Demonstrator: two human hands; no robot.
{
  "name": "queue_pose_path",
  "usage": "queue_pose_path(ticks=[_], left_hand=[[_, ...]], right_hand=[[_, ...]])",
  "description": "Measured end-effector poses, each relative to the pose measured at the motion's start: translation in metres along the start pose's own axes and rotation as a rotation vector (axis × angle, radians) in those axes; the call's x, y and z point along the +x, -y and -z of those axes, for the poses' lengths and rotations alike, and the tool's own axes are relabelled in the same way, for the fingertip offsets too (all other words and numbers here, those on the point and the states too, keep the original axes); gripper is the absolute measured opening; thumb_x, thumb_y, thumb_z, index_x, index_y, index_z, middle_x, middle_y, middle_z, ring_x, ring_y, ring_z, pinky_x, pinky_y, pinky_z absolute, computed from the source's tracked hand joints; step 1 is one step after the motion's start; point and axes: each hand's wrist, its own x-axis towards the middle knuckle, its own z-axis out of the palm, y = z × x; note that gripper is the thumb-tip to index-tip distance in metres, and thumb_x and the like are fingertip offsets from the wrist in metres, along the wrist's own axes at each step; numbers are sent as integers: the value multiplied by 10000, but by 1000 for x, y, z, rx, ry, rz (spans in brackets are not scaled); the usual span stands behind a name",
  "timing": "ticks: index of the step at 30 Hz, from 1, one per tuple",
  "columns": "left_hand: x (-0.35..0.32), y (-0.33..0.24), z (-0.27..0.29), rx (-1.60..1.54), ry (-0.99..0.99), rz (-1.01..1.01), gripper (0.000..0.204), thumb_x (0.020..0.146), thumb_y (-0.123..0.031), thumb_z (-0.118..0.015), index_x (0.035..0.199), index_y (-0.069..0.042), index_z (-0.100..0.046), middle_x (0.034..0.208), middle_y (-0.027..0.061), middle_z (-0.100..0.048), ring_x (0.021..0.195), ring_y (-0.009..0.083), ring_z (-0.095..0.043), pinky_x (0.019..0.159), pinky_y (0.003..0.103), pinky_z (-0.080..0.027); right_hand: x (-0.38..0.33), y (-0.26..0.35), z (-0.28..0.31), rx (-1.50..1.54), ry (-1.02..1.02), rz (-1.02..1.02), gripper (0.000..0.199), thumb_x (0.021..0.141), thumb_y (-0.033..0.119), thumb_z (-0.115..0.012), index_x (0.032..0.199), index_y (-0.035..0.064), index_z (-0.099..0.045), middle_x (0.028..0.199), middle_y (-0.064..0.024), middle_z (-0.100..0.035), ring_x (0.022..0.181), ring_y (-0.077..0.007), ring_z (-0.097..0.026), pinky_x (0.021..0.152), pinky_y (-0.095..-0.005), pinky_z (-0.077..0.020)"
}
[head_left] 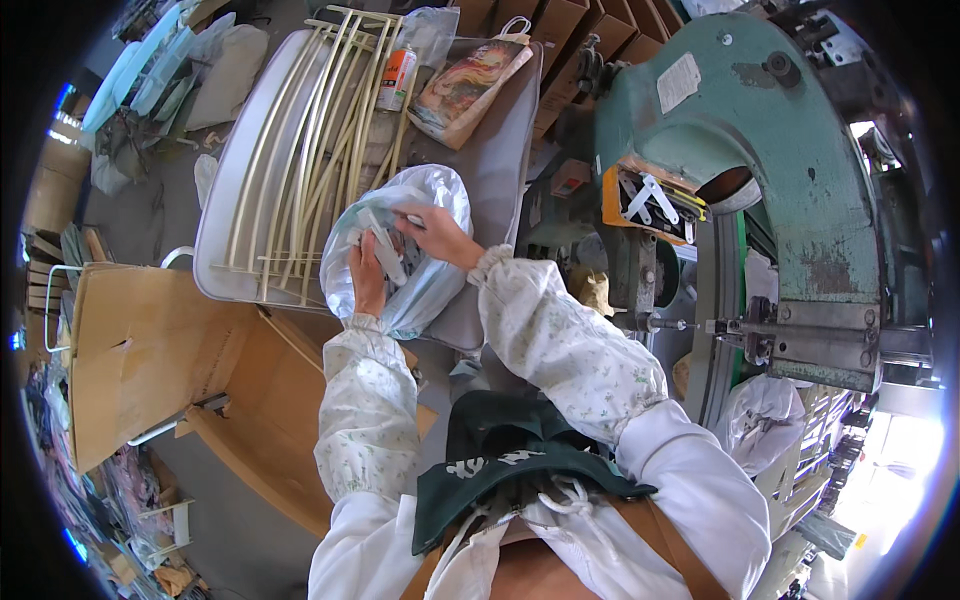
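A clear plastic bag (447, 190) stands open on the edge of a padded grey-white seat. Inside it lie several white flat strips (388, 252), perhaps plastic or metal. My left hand (368, 275) reaches into the bag from the near side, fingers closed about some of these strips. From the right, my right hand (440, 237) comes over the bag's rim with its fingers pinched at the strips' upper ends. The fingertips of both hands are close together. The lower contents of the bag are partly hidden by my hands and the plastic folds.
Several pale gold curved metal rods (300, 150) lie left of the bag, beside an orange and white spray can (396, 80) and a printed paper bag (470, 92). A large green machine (810, 130) rises at right, with an orange box (640, 205) of white strips. Bottom left is a cardboard box (150, 350).
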Motion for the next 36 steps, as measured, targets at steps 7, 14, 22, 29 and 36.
queue_pose_path(ticks=[7,14,22,29,36], left_hand=[[-14,-10,-4,-369,399,429,470,963,-496,-430,1012,-39,-526,683,27,-479,544,110,-433,487,251,-366],[-88,-36,-28,-611,852,669,573,932,-577,-396,1115,-40,-477,674,-8,-378,469,63,-334,385,198,-290],[-183,-60,-110,-370,823,547,381,954,-346,-525,1096,8,-539,762,75,-573,539,112,-520,463,244,-455],[-275,-35,-163,-468,980,968,287,964,-262,-526,1057,9,-552,708,74,-572,445,85,-451,411,224,-388],[-317,-26,-229,-165,474,436,170,923,-174,-567,938,-6,-583,737,88,-613,458,79,-448,402,202,-282]], right_hand=[[13,10,26,91,267,-57,226,875,181,-650,1024,14,-681,766,-49,-665,715,-115,-596,655,-281,-485],[-78,78,99,404,335,-367,227,891,218,-655,1011,30,-695,774,-5,-645,681,-61,-538,626,-221,-454],[-215,148,157,169,-201,-261,162,890,52,-606,1020,-37,-644,837,-36,-642,731,-87,-569,676,-237,-482],[-338,154,211,126,-204,-218,250,829,-113,-520,1041,-3,-596,804,-56,-607,760,-103,-552,709,-270,-479],[-380,146,274,465,-344,-398,412,945,-16,-422,1356,-38,-394,1050,-109,-592,751,-110,-550,661,-241,-491]])
